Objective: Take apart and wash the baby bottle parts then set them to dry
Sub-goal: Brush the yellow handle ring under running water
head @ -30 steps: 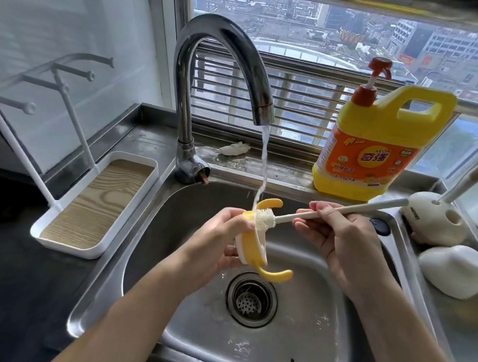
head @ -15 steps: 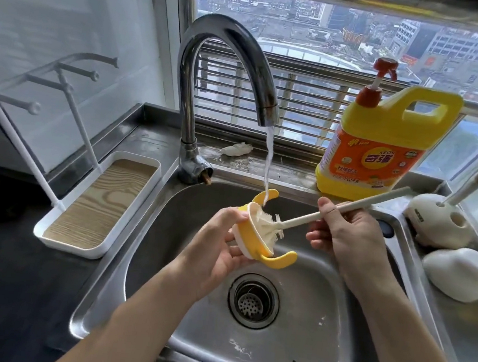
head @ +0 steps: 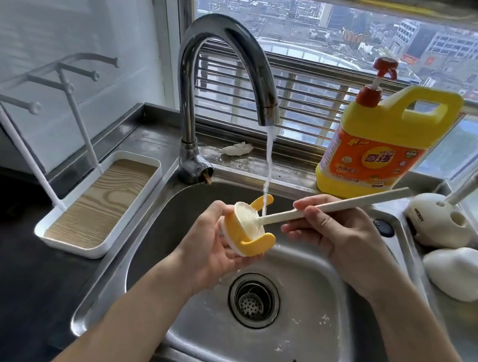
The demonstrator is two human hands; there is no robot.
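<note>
My left hand [head: 212, 251] grips a yellow bottle collar with two curved handles [head: 248, 235] over the steel sink [head: 335, 323], its open side turned up and to the right. My right hand [head: 335, 235] holds a long white bottle brush [head: 332, 209] by its stick. The bristle head sits inside the collar. Water runs from the curved tap [head: 229, 62] onto the collar and brush head.
A white drying rack with pegs and a wood-pattern tray [head: 102, 205] stands left of the sink. A yellow dish soap jug [head: 382, 148] sits on the back ledge. White brush holders [head: 440, 222] and a white dome-shaped piece [head: 458, 271] lie at the right.
My left hand has turned the collar so its opening faces up. The brush head went from the collar's edge to inside it.
</note>
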